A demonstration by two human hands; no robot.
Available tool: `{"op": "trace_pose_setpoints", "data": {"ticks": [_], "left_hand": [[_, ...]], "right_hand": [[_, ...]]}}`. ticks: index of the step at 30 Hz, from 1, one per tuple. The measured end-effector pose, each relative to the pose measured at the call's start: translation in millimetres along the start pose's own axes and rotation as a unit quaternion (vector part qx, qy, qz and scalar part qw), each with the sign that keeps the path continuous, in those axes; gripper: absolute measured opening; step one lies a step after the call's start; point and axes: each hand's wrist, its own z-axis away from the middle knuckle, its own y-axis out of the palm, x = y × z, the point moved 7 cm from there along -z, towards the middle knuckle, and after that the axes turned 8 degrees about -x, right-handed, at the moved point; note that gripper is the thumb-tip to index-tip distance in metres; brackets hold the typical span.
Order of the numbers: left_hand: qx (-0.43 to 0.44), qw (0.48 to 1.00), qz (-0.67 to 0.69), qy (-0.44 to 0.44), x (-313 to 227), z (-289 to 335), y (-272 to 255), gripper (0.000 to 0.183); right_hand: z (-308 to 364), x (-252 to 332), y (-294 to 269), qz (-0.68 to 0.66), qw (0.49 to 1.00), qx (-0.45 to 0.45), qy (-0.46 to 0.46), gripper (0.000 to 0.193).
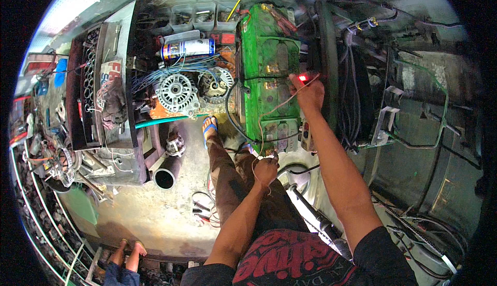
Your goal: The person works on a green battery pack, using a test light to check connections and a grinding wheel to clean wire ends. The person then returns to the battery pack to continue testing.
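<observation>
Green-cased batteries [253,58] stand in a row in front of me, dusty on top. My right hand [309,95] is at their right edge, its fingers closed round a small dark device with a glowing red light [303,77]. A thin pale wire [279,103] runs from there across the batteries and down to my left hand [266,171]. That hand is low, at the near end of the nearest battery, with its fingers pinched on the wire. The exact fingertip contact is hard to see. A black cable [231,115] curves along the batteries' left side.
Left of the batteries lie an alternator [177,93], blue wires [150,73] and a spray can [187,49]. A metal pipe [166,176] stands on the floor [171,218]. Black cables hang from the rack [357,99] at right. Another person's feet [135,249] show at lower left.
</observation>
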Motion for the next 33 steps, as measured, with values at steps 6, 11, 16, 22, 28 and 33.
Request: {"op": "trace_pose_setpoints", "data": {"ticks": [6, 11, 16, 22, 28, 33], "left_hand": [[0.009, 0.996, 0.034, -0.085, -10, 6, -13, 0.050], [0.009, 0.996, 0.008, -0.091, -13, 8, -14, 0.049], [-0.001, 0.999, 0.018, -0.051, 2, 4, -2, 0.047], [-0.039, 0.988, -0.048, 0.140, -6, 3, -4, 0.041], [0.005, 0.980, 0.195, -0.051, -76, 40, -101, 0.020], [0.001, 0.863, 0.505, -0.013, -226, 82, -200, 0.018]], "right_hand": [[-4, -18, 8, -0.030, 0.999, -0.005, 0.019, 0.037], [-9, -31, 13, 0.030, 0.999, -0.013, 0.011, 0.034], [-10, -34, 12, 0.059, 0.997, -0.039, 0.029, 0.033], [-1, -7, -1, 0.041, 0.997, 0.026, 0.051, 0.031], [79, 56, -73, -0.557, 0.765, 0.082, 0.314, 0.029], [145, 134, -183, -0.653, 0.700, 0.122, 0.263, 0.033]]}}
